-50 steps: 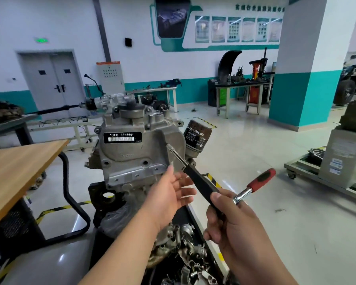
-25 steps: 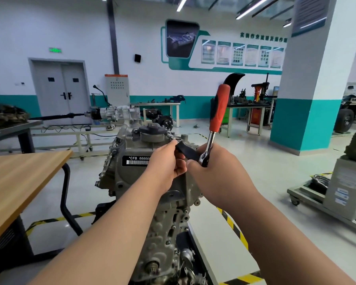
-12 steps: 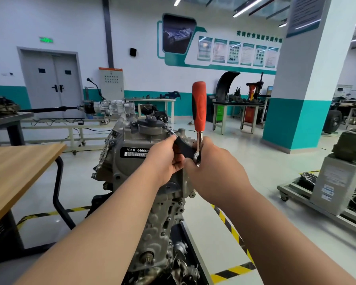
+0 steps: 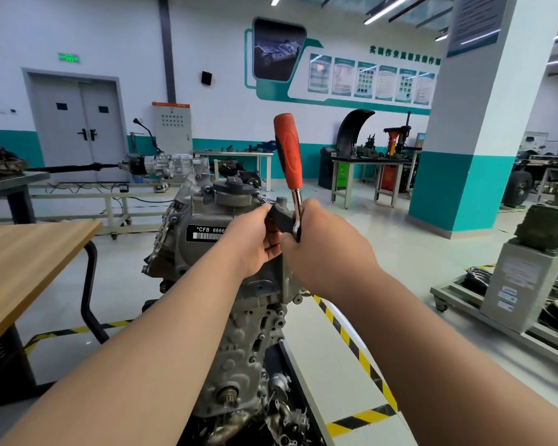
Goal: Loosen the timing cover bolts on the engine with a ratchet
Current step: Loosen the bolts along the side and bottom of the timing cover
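Workshop floor [image 4: 409, 252] is spreading beyond. Left hand [image 4: 255, 241] is pinching the extension [image 4: 279, 220] steady; right hand [image 4: 326, 249] is gripping the ratchet [image 4: 289, 152].

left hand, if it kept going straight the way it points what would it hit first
The left hand grips the black extension; next probably the ratchet, though depth is unclear.

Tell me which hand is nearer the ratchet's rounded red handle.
Right. The right hand grips the ratchet head directly below the rounded red handle; the left hand sits lower and further left, gripping the black extension.
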Motion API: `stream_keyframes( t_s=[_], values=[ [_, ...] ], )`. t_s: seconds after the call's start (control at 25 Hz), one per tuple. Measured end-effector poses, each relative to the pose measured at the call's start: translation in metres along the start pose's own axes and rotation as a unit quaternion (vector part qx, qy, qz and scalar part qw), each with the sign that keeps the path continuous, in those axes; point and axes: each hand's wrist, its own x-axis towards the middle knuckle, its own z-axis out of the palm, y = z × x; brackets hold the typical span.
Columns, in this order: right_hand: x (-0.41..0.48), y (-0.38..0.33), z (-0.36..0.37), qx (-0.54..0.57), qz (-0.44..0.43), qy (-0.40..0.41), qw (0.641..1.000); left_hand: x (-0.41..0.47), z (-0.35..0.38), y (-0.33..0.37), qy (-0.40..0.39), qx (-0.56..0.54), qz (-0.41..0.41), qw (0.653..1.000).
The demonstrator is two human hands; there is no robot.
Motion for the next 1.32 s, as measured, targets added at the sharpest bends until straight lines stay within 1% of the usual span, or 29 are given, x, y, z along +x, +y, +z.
stream_keyframes(
  t_s=[0.24,0.28,0.32,0.36,0.4,0.44,0.48,0.52,0.56,0.6,0.64,0.68,0.72,0.76,0.8,0.84,0.88,0.92,0.96,1.0,1.04,1.12,1.2,1.32],
  values=[
    [0.008,-0.005,-0.002,-0.052,-0.024,0.021,0.998,-0.008,0.004,0.005,-0.011,-0.006,-0.006,1.000],
    [0.008,-0.006,0.001,-0.030,-0.021,0.013,0.999,-0.011,0.004,0.004,-0.016,-0.011,-0.008,1.000],
    [0.006,-0.007,0.006,0.024,-0.008,0.001,1.000,-0.015,0.003,0.002,-0.027,-0.020,-0.011,0.999],
    [0.004,-0.008,0.011,0.105,0.018,-0.008,0.994,-0.019,0.001,0.000,-0.046,-0.036,-0.016,0.998],
    [0.002,-0.009,0.015,0.204,0.054,-0.011,0.978,-0.023,-0.001,-0.003,-0.064,-0.044,-0.017,0.997],
    [0.002,-0.009,0.017,0.307,0.098,-0.004,0.947,-0.027,-0.002,-0.005,-0.083,-0.041,-0.014,0.996],
    [0.003,-0.008,0.018,0.407,0.151,0.007,0.901,-0.031,-0.003,-0.008,-0.094,-0.022,-0.006,0.995],
    [0.003,-0.007,0.019,0.500,0.206,0.009,0.841,-0.035,-0.001,-0.010,-0.101,-0.005,0.001,0.995],
    [0.002,-0.008,0.018,0.573,0.249,0.002,0.781,-0.038,0.002,-0.012,-0.101,0.009,0.002,0.995],
    [0.002,-0.008,0.019,0.616,0.277,-0.010,0.737,-0.042,0.005,-0.012,-0.100,0.016,-0.004,0.995],
    [0.001,-0.009,0.020,0.631,0.291,-0.024,0.718,-0.044,0.007,-0.013,-0.094,0.019,-0.013,0.995],
    [0.000,-0.009,0.022,0.630,0.294,-0.035,0.718,-0.046,0.010,-0.013,-0.088,0.017,-0.022,0.996],
    [-0.001,-0.009,0.022,0.619,0.288,-0.037,0.730,-0.046,0.011,-0.013,-0.079,0.006,-0.027,0.996],
    [-0.001,-0.008,0.019,0.589,0.273,-0.036,0.759,-0.046,0.013,-0.014,-0.074,-0.009,-0.027,0.997],
    [-0.001,-0.005,0.015,0.526,0.245,-0.029,0.814,-0.045,0.015,-0.015,-0.068,-0.023,-0.025,0.997],
    [-0.001,-0.002,0.009,0.402,0.196,-0.022,0.894,-0.043,0.015,-0.015,-0.064,-0.035,-0.022,0.997],
    [-0.001,0.002,0.005,0.205,0.122,-0.014,0.971,-0.042,0.017,-0.014,-0.062,-0.040,-0.015,0.997],
    [0.000,0.004,0.001,-0.001,0.036,0.003,0.999,-0.040,0.017,-0.013,-0.065,-0.039,-0.007,0.997],
    [-0.002,0.002,-0.003,-0.142,-0.044,0.016,0.989,-0.037,0.017,-0.014,-0.074,-0.033,0.004,0.997],
    [-0.003,-0.002,-0.003,-0.209,-0.093,0.022,0.973,-0.034,0.016,-0.014,-0.075,-0.030,0.016,0.997],
    [-0.004,-0.005,-0.002,-0.222,-0.113,0.024,0.968,-0.033,0.014,-0.014,-0.081,-0.036,0.013,0.996],
    [-0.004,-0.006,0.003,-0.170,-0.090,0.038,0.981,-0.034,0.011,-0.012,-0.093,-0.088,-0.018,0.992],
    [-0.001,0.001,0.010,-0.094,-0.040,0.050,0.994,-0.031,0.010,-0.014,-0.095,-0.113,-0.027,0.989],
    [-0.001,0.008,0.018,0.026,0.033,0.047,0.998,-0.029,0.011,-0.018,-0.094,-0.056,-0.018,0.994]
  ],
)
